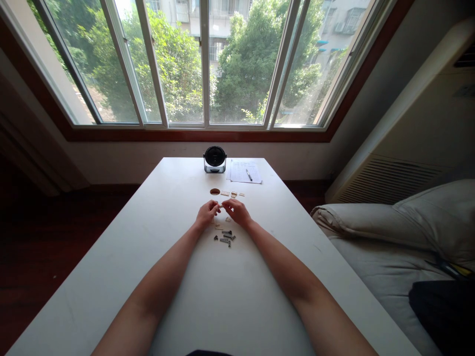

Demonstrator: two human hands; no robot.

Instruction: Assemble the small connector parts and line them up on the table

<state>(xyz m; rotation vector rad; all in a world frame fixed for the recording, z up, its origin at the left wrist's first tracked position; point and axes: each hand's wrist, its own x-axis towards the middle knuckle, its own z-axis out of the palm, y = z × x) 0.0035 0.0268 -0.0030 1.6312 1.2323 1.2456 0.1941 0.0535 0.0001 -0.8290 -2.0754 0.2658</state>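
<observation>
My left hand (208, 212) and my right hand (237, 212) meet above the middle of the white table (230, 296), with fingertips pinched together. Between them is a small pale piece (221, 205), too tiny to make out in detail; both hands seem to grip it. Just below my hands, a few loose tan pieces (218, 227) lie on the tabletop. Nearer to me is a loose group of several dark grey pieces (225, 241), some long and narrow. Beyond my fingers sit tan pieces with rows of dots or holes (225, 193) and a small stack of similar ones (234, 194).
A round hole (214, 191) is cut in the table. Towards the far edge stand a black fan-like device (214, 159) and a written paper sheet (241, 170) with a pen (249, 174) on it. A grey sofa (371, 252) borders the right side; a window lies beyond the table.
</observation>
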